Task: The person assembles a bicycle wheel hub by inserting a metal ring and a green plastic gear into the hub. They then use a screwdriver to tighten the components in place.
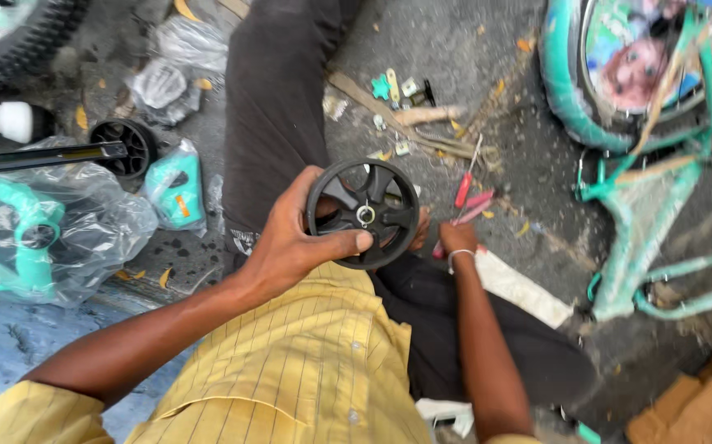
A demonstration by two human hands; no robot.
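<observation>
My left hand [294, 238] grips a small black plastic wheel [362, 214] with spokes and a metal hub, held upright above my lap. The thumb lies across the wheel's lower rim. My right hand [457, 238] is just right of the wheel, closed around the red handle of a tool [473, 207]; the tool's working end is hidden behind the hand and wheel. A red-handled screwdriver [464, 186] lies on the ground just beyond.
A teal children's bicycle frame [644, 214] and its wheel [586, 90] lie at right. Small bolts and teal parts [393, 90] are scattered on the concrete ahead. At left sit plastic-wrapped teal parts [27, 230], another black wheel [130, 148] and a tyre [19, 41].
</observation>
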